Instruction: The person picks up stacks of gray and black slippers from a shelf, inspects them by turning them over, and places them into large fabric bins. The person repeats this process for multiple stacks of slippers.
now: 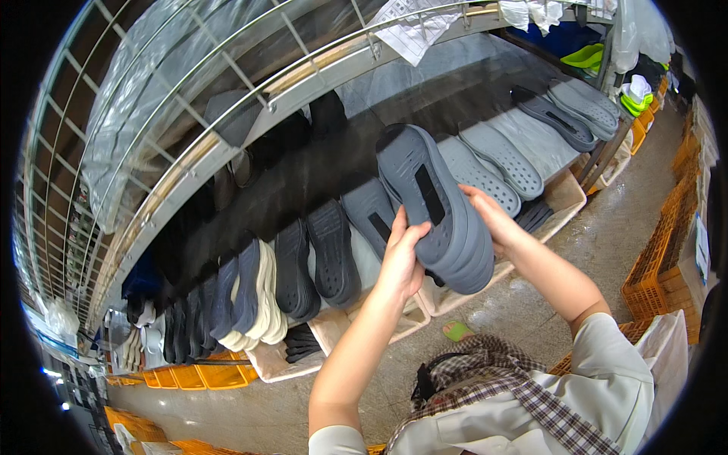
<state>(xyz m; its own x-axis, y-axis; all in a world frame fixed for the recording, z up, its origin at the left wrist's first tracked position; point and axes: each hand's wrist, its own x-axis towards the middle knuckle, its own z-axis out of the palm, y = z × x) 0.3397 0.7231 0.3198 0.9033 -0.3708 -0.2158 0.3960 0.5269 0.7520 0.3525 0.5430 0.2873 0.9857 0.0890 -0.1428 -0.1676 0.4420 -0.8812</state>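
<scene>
A stack of dark grey shoe soles (453,220), each nested on another, is held between my two hands above the shelf's front edge. The top sole has a long black slot in its middle and small holes near its end. My left hand (403,254) grips the stack's left side, thumb on top. On the far side, my right hand (493,216) wraps round the edge, its fingers partly hidden behind the stack. Close behind lie grey soles with rows of holes (500,163). Just left of the stack rests another grey slotted sole (370,212).
Black soles (327,250), navy soles (246,284) and cream soles (265,303) line the shelf leftward. Grey soles (582,106) lie at its right end. A wire rack (205,68) hangs above. White bins (455,301) stand below; orange crates (652,262) are at right.
</scene>
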